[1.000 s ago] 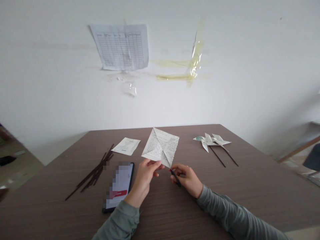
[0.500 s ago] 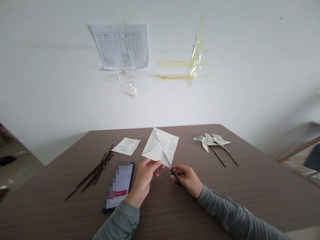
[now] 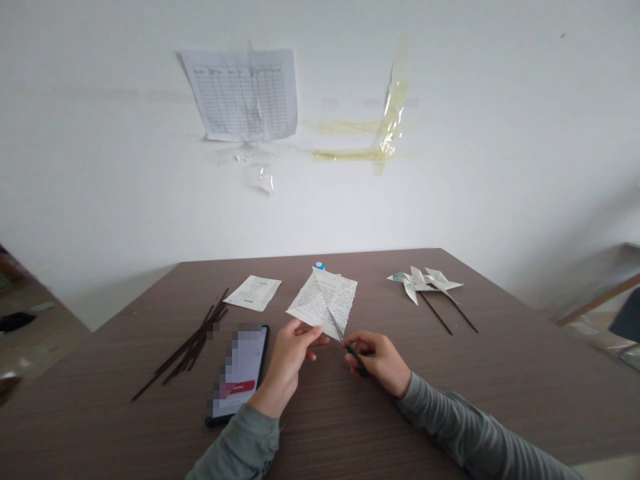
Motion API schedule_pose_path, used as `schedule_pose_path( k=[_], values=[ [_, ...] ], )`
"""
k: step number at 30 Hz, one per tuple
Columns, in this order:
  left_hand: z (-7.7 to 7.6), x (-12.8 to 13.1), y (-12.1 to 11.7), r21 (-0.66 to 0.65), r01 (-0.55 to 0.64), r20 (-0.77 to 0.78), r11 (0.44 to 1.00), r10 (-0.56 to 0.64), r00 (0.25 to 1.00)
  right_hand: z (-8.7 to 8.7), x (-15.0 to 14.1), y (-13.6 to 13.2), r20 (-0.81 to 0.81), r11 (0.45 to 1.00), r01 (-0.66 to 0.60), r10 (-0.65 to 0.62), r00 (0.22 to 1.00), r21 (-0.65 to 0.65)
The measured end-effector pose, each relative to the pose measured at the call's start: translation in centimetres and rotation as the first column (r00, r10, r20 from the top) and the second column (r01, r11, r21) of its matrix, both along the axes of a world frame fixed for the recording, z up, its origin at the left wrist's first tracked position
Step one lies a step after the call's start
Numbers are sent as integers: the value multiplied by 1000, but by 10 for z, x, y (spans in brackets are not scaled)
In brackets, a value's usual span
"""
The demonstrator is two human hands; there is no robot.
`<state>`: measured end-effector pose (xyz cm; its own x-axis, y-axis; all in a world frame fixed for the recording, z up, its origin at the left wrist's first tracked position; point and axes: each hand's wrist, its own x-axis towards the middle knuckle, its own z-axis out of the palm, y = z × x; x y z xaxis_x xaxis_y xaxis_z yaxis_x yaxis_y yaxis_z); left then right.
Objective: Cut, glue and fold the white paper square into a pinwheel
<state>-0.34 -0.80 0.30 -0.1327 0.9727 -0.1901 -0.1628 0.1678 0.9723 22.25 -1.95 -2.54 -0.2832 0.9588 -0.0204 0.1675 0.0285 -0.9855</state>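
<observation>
A square of printed paper (image 3: 320, 293) with diagonal creases is pinched along its near edge by my left hand (image 3: 293, 357), thumb on top. My right hand (image 3: 379, 360) is closed round the dark handles of a pair of scissors (image 3: 354, 353). The scissors' blades reach up over the near corner of the paper, along a diagonal crease; whether they are parted there is hard to see. Beyond the paper's far corner shows a small blue and white round object (image 3: 319, 266), partly hidden.
Several dark thin sticks (image 3: 193, 339) lie at the left, beside a phone (image 3: 239, 373) and more printed paper (image 3: 254, 293). Two paper pinwheels (image 3: 415, 283) on sticks lie at the right. The brown table (image 3: 500, 400) meets a white wall with a taped sheet (image 3: 245, 97).
The paper has tilted down and its far corner has dropped, uncovering the blue and white object behind. My right hand and the scissors have shifted slightly right and nearer.
</observation>
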Motion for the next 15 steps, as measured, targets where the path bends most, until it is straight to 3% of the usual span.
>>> schedule_pose_path(
  k=[7, 15],
  values=[
    [-5, -3, 1, -31, -7, -53, 999, 5, 999, -15, 9, 3, -19, 1000, -21, 21, 1000, -16],
    [-2, -5, -2, -144, -13, -118, 990, -4, 993, -2, 17, 3, 53, 998, -58, 59, 997, -29]
  ],
)
